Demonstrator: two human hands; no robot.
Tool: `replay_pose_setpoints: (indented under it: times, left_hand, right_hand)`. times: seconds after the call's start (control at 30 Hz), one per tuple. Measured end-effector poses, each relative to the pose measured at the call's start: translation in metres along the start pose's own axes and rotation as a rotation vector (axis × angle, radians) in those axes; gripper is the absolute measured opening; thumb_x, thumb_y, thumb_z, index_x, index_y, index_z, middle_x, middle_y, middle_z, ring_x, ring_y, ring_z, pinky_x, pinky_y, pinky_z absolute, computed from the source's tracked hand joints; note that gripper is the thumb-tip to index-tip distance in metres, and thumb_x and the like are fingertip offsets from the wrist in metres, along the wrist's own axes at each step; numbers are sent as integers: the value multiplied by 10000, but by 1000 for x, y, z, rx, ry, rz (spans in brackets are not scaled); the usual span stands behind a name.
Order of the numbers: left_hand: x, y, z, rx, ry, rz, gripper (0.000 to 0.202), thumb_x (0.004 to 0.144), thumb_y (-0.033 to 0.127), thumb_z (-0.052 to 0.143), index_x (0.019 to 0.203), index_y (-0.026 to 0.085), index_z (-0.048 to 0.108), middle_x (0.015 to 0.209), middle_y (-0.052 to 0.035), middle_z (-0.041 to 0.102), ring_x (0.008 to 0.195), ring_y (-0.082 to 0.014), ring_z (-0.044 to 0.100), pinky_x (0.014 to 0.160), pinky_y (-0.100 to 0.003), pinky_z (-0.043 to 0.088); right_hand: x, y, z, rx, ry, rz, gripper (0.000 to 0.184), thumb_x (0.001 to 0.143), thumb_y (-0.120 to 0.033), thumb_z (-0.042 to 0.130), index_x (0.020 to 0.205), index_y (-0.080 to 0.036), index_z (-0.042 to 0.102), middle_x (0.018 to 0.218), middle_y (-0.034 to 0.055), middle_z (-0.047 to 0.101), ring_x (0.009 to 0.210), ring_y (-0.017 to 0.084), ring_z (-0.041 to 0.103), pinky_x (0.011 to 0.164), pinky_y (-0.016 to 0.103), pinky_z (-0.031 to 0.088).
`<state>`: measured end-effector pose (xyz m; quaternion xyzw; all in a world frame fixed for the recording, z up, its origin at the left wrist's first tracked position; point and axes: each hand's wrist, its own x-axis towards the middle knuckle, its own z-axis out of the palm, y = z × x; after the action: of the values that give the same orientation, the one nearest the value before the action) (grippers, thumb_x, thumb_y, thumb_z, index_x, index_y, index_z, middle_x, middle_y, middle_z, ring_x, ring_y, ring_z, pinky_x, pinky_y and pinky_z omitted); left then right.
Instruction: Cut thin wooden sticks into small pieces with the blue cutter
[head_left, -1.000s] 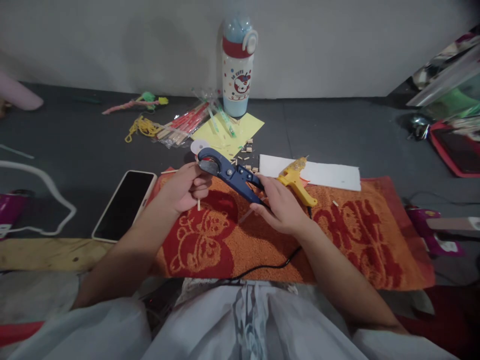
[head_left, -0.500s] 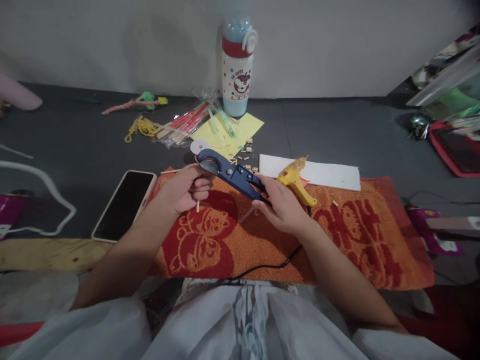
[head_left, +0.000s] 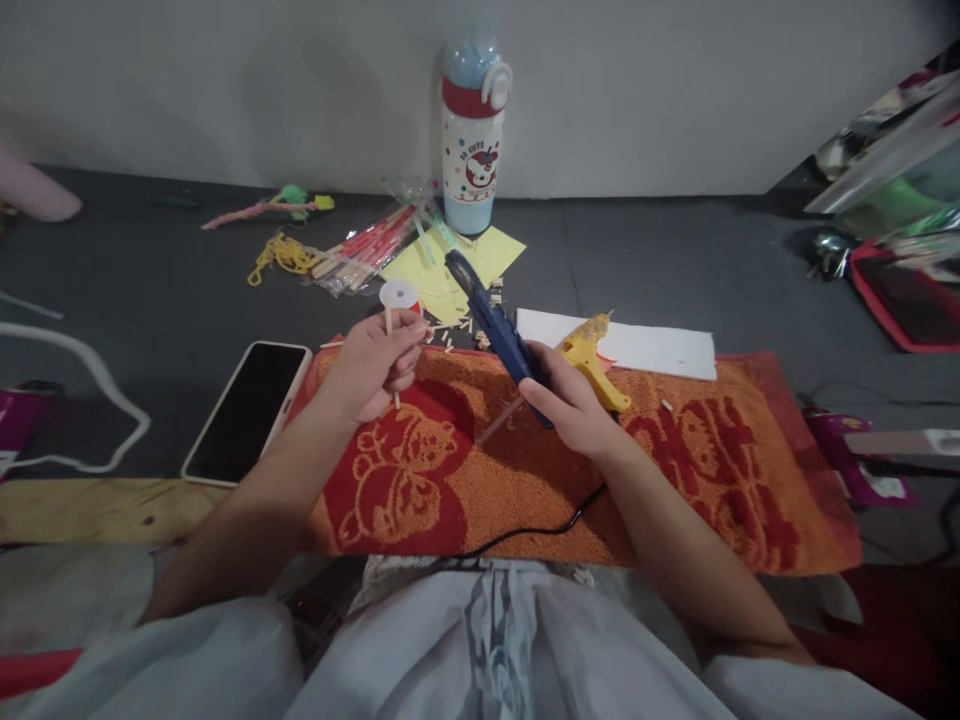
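Note:
My left hand (head_left: 373,368) is closed around a thin wooden stick (head_left: 388,321), which stands nearly upright and pokes out above and below the fingers. My right hand (head_left: 571,402) grips the handles of a blue pipe cutter (head_left: 496,326), its rounded jaw pointing up and away, apart from the stick. Both hands hover over an orange and red towel (head_left: 525,490). Just behind my left hand is a white spool (head_left: 399,293). Several short cut stick pieces (head_left: 481,338) lie scattered beyond the cutter.
A yellow glue gun (head_left: 592,362) rests beside my right hand, partly on a white board (head_left: 660,348), with a black cord (head_left: 540,530) across the towel. A phone (head_left: 247,415) lies left. Behind stand a bottle (head_left: 470,150), yellow paper (head_left: 499,255) and packaged sticks (head_left: 367,250).
My right hand has drawn the cutter away from my left hand and turned its jaw upward. The wooden stick now shows above my left fingers, and the spool is less covered.

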<state>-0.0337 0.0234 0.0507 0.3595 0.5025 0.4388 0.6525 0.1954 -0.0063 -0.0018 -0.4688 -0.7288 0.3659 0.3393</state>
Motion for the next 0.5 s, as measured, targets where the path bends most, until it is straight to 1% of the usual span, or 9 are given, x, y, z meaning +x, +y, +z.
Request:
replay_pose_setpoints:
  times: [0.13, 0.2, 0.23, 0.3, 0.5]
  left_hand:
    - [-1, -5, -1, 213, 213, 317, 88, 736, 176, 636, 715, 194, 552, 505, 70, 418, 420, -33, 330, 409, -158, 252]
    - [-2, -5, -3, 325, 269, 448, 70, 738, 167, 639, 724, 199, 578, 576, 53, 466, 492, -41, 386, 469, -152, 309]
    - [-3, -4, -3, 365, 286, 487, 66, 738, 162, 640, 728, 200, 587, 604, 48, 481, 523, -45, 404, 495, -150, 327]
    - [-5, -2, -4, 405, 317, 522, 61, 737, 161, 640, 730, 202, 595, 637, 41, 493, 559, -54, 420, 522, -150, 343]
    - [-8, -2, -6, 409, 373, 520, 63, 734, 197, 644, 757, 211, 587, 627, 44, 493, 559, -66, 437, 506, -156, 343]
  right_hand:
    - [-2, 0, 0, -44, -58, -27, 600, 869, -522, 489, 1334, -150, 417, 1285, 163, 564, 1131, 300, 553, 958, 475, 440]
    - [-3, -2, 0, -66, -76, -49, 610, 866, -517, 492, 1340, -142, 409, 1296, 173, 557, 1139, 308, 551, 958, 482, 441]
    - [-4, -2, 0, -74, -82, -59, 610, 868, -515, 489, 1342, -140, 404, 1297, 176, 556, 1137, 309, 552, 957, 486, 442]
    - [-4, -3, 0, -85, -95, -79, 607, 871, -514, 481, 1345, -143, 398, 1295, 178, 558, 1132, 309, 557, 958, 492, 441]
    - [-3, -2, 2, -145, -118, -144, 633, 865, -553, 464, 1342, -141, 399, 1295, 190, 555, 1142, 323, 557, 963, 504, 442]
